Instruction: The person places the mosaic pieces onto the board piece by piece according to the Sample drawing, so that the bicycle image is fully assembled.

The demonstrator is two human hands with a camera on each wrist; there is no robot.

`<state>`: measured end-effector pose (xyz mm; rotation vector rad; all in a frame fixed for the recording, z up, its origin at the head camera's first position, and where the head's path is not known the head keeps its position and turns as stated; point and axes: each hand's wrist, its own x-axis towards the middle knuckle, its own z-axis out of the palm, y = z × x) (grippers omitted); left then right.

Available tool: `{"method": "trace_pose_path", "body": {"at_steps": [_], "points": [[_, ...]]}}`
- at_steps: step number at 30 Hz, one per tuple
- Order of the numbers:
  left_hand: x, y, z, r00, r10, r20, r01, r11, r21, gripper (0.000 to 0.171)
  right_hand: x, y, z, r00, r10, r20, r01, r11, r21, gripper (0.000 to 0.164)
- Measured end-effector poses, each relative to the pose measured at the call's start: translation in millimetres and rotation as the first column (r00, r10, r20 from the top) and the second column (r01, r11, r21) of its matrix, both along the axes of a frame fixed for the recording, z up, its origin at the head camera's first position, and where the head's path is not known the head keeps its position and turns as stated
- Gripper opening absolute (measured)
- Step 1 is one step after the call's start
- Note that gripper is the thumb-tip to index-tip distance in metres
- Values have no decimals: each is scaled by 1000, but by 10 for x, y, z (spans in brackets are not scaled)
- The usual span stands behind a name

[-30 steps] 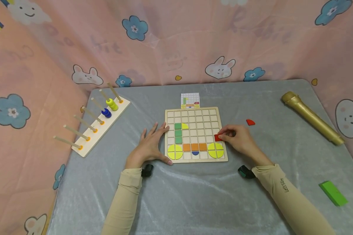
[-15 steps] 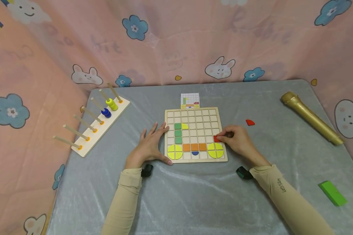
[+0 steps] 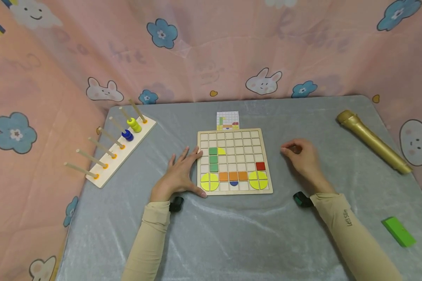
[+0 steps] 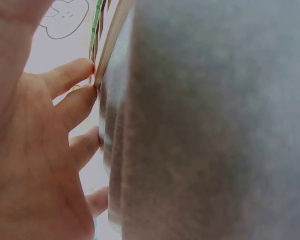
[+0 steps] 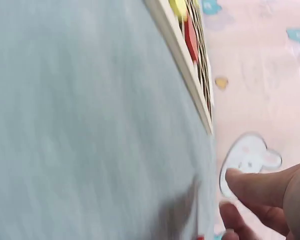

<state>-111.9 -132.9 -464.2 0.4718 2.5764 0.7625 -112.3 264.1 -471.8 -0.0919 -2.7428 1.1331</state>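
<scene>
My left hand [image 3: 177,175] rests with spread fingers at the left side of a wooden grid board [image 3: 235,193], thumb by its lower left corner. In the left wrist view, two fingertips touch the board's edge. A red square tile [image 3: 260,166] sits in a cell near the right side. Green tiles [image 3: 213,159], orange tiles [image 3: 233,176], yellow quarter-circles [image 3: 258,180] and a blue half-circle [image 3: 233,183] fill other cells. To the board's right, my right hand [image 3: 304,160] hovers with loosely bent fingers, holding nothing visible. A red bit [image 5: 200,237] shows below it in the right wrist view.
A printed pattern card [image 3: 227,120] lies behind the board. A pegged bead stand [image 3: 109,162] with blue and yellow beads is at left. A gold microphone-shaped object [image 3: 372,140] and a green block [image 3: 399,232] lie at right. A pink curtain [image 3: 211,50] hangs behind the table.
My right hand has let go of the red square tile, now in its cell, and moved right, covering the spot where a red quarter-circle lay. The left hand has stayed put.
</scene>
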Motion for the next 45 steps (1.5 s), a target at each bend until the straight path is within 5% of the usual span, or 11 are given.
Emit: {"method": "trace_pose_path", "body": {"at_steps": [10, 29, 45], "points": [[-3, 2, -10, 1000, -2, -8, 2, 1000, 1, 144, -40, 329, -26, 995, -71, -65, 74, 997, 33, 27], [-1, 4, -14, 1000, -1, -13, 1, 1000, -4, 144, -35, 227, 14, 984, -91, 153, 81, 994, 69, 23], [-1, 19, 21, 1000, 7, -4, -7, 1000, -21, 146, 38, -199, 5, 991, 132, 27, -132, 991, 7, 22]]}}
